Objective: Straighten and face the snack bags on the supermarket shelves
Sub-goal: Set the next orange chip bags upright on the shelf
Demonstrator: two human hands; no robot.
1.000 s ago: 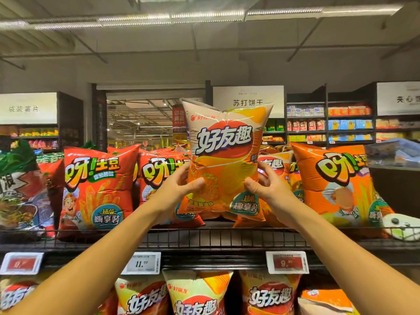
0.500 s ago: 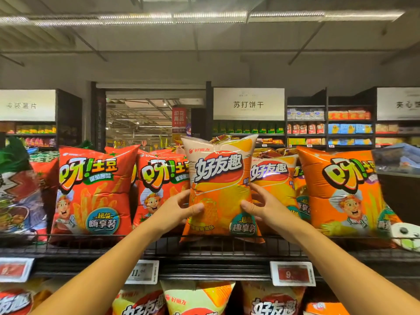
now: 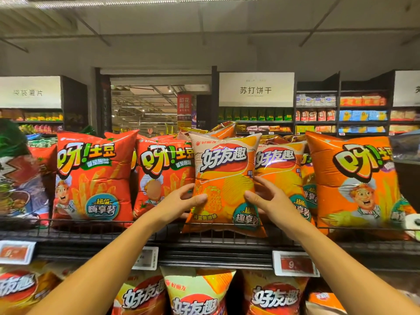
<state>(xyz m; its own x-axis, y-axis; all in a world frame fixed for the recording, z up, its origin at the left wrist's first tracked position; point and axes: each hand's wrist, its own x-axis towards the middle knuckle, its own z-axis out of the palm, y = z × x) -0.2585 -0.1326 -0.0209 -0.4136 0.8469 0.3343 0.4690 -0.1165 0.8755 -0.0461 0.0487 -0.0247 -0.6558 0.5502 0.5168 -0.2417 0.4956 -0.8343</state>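
Observation:
An orange-and-yellow chip bag (image 3: 223,169) stands upright with its front facing me, its bottom on the wire top shelf (image 3: 95,233). My left hand (image 3: 179,203) holds its left edge, thumb on the front and fingers behind. My right hand (image 3: 266,201) holds its right edge the same way. A second bag of the same kind (image 3: 281,169) stands just behind and to the right. Two red fries bags (image 3: 93,176) (image 3: 161,173) stand to the left, and a large orange bag (image 3: 356,178) to the right.
A dark green and red bag (image 3: 16,178) sits at the far left of the shelf. Price tags (image 3: 294,266) hang on the shelf's front rail. More chip bags (image 3: 197,292) fill the shelf below. Other aisles with stocked shelves (image 3: 316,114) lie beyond.
Both hands have brought the orange-and-yellow bag down from above the row until it stands on the shelf among the other bags.

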